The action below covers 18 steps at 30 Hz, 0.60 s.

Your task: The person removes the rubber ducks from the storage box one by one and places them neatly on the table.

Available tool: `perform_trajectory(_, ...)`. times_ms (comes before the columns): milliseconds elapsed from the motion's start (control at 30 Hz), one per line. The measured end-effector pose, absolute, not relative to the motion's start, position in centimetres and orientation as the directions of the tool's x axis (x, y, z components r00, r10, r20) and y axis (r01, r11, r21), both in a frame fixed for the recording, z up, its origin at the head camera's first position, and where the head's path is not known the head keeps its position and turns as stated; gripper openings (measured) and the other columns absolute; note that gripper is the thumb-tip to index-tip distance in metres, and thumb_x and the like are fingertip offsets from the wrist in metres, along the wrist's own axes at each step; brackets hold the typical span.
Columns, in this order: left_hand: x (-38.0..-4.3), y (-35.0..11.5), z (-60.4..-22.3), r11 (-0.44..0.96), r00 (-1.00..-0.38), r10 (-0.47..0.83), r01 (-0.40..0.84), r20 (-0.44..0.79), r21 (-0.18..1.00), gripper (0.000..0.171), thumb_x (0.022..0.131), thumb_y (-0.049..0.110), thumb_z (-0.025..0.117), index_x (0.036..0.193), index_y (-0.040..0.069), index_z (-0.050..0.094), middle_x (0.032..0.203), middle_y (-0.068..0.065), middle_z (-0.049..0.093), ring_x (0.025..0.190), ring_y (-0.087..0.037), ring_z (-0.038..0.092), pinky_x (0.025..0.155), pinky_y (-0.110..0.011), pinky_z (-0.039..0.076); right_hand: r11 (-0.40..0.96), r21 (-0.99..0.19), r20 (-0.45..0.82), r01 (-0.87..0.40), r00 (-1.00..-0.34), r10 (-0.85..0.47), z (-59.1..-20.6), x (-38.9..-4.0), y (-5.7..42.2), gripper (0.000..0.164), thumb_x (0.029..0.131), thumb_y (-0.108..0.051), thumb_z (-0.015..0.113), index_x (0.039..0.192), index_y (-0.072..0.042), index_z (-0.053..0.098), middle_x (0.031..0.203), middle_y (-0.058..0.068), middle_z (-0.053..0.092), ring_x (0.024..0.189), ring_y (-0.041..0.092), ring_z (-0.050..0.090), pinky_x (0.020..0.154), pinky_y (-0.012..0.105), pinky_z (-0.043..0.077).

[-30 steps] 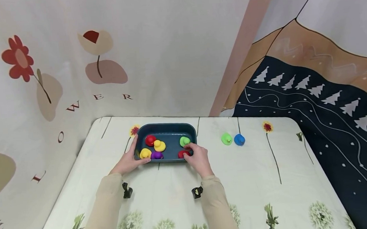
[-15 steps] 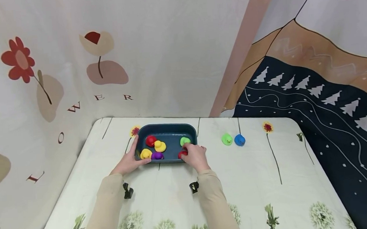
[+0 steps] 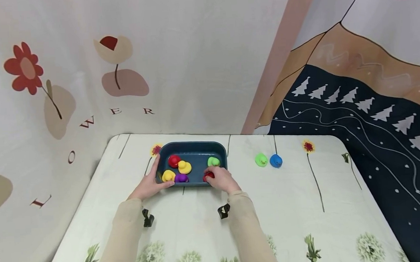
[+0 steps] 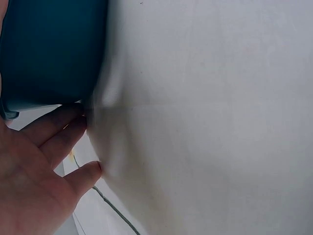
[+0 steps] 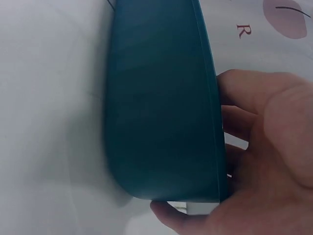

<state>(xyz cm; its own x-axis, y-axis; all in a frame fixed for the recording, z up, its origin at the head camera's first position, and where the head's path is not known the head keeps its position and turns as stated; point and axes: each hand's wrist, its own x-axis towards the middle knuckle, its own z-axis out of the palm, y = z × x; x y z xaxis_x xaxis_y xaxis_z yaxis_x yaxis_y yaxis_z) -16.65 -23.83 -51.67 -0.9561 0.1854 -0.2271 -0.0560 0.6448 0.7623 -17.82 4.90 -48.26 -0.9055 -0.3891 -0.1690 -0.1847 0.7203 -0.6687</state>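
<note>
A dark blue-green tray (image 3: 193, 184) holds several small rubber ducks. My left hand (image 3: 150, 186) rests at its left end, fingers straight along the side and thumb along the front rim. In the left wrist view, those fingers (image 4: 58, 132) touch the tray's outer wall (image 4: 54, 54). My right hand (image 3: 222, 179) reaches over the right front corner and pinches a red duck (image 3: 208, 175) inside. In the right wrist view the wall (image 5: 161, 107) hides that duck. Behind this hand sits a green duck (image 3: 213, 161). At the left are a red duck (image 3: 174, 161), two yellow ducks (image 3: 185, 167) and a purple duck (image 3: 181, 178).
To the right of the tray, a green duck (image 3: 261, 160) and a blue duck (image 3: 275, 161) stand on the flower-print tablecloth (image 3: 293, 198). A printed curtain (image 3: 191, 68) hangs behind the table.
My right hand has shifted slightly left and lower, away from the green duck and closer round the red one. My left hand keeps its place on the tray.
</note>
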Motion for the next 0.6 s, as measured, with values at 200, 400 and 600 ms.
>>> perform_trajectory(200, -16.6, -23.7, -51.7, 0.643, -0.956, 0.184, -0.059, -0.229, 0.764, 0.113, 0.083, 0.044, 0.074, 0.154, 0.030, -0.012, 0.158, -0.023, 0.007, 0.132, -0.056, 0.027, 0.100, -0.070, 0.026, 0.676, -0.704, -0.174, -0.218, -0.870, -0.461, -48.3, -18.5, 5.8, 0.022, 0.093, 0.001, 0.057, 0.111, -0.002, 0.069, 0.108, 0.011, 0.066, 0.095, 0.023, 0.058, 0.088, 0.038, 0.048)
perform_trajectory(400, -16.6, -23.4, -51.4, 0.646, -0.953, 0.188, -0.060, -0.236, 0.761, 0.113, 0.084, 0.044, 0.074, 0.155, 0.026, -0.012, 0.157, -0.025, 0.008, 0.131, -0.057, 0.028, 0.100, -0.069, 0.027, 0.707, -0.693, -0.275, -0.144, -0.853, -0.443, -47.8, -19.1, 5.9, 0.025, 0.089, 0.004, 0.058, 0.108, -0.003, 0.072, 0.108, 0.009, 0.066, 0.091, 0.020, 0.054, 0.082, 0.034, 0.047)
perform_trajectory(600, -16.6, -23.6, -51.5, 0.649, -0.955, 0.182, -0.063, -0.236, 0.758, 0.113, 0.084, 0.044, 0.074, 0.154, 0.029, -0.013, 0.157, -0.025, 0.008, 0.131, -0.056, 0.028, 0.100, -0.070, 0.027, 0.695, -0.710, -0.213, -0.113, -0.906, -0.365, -48.1, -19.0, 5.2, 0.024, 0.080, 0.009, 0.065, 0.098, -0.002, 0.075, 0.095, 0.007, 0.068, 0.086, 0.020, 0.056, 0.076, 0.030, 0.048)
